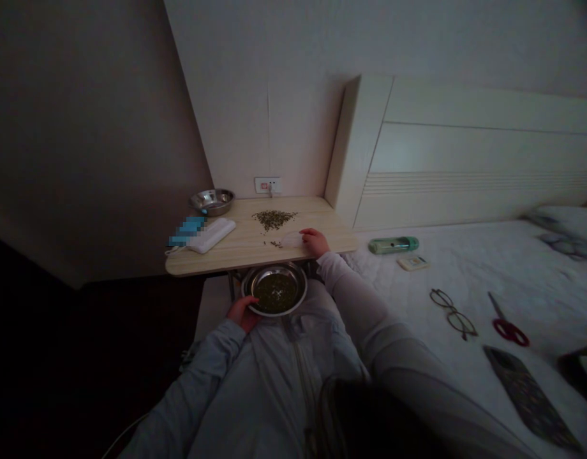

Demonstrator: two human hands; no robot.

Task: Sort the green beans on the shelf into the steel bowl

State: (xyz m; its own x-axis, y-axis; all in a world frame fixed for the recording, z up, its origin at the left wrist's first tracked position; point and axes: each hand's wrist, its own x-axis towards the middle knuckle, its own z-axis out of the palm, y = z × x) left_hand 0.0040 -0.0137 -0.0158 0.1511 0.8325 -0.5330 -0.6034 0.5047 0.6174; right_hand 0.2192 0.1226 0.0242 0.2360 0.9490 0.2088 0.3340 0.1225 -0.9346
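My left hand [243,313] grips the near-left rim of a steel bowl [300,294], its thumb over the edge. Small green beans or seeds [274,290] cover the bowl's bottom. The bowl is at my lap, just below the table's front edge. On the tabletop my right hand [315,242] has its fingers closed on a thin, pale, see-through flat piece [292,239], whose kind I cannot make out. A few loose green grains [275,243] lie at its left side. Farther back spreads a larger pile of the same grains [273,219].
A second steel bowl [213,201], a white box-like item [212,236] and a blue packet [188,229] are at the wooden table's [240,252] left. On the bed lie a green bottle [393,245], glasses [453,313], scissors [510,330] and a dark patterned phone [527,392].
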